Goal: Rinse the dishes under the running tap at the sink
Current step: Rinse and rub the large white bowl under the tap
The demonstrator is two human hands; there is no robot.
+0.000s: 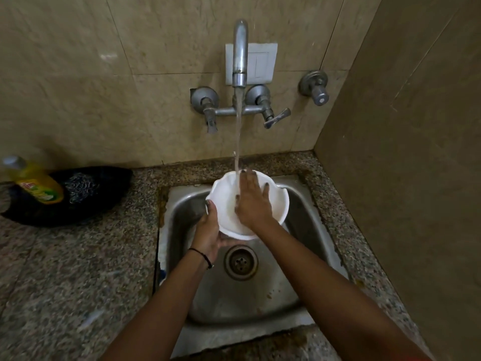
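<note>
A white bowl (224,196) with a wavy rim is held tilted over the steel sink (299,230), under the stream of water falling from the wall tap (240,53). My left hand (208,230) grips the bowl from below at its left rim, thumb over the edge. My right hand (251,201) lies flat inside the bowl with straight fingers pressed on its inner surface, and the water runs onto it.
A yellow dish-soap bottle (36,183) lies on a black bag or scrubber pile (78,196) on the granite counter at the left. The sink drain (240,261) sits below the bowl. A tiled side wall (403,152) stands close on the right. Two tap handles flank the spout.
</note>
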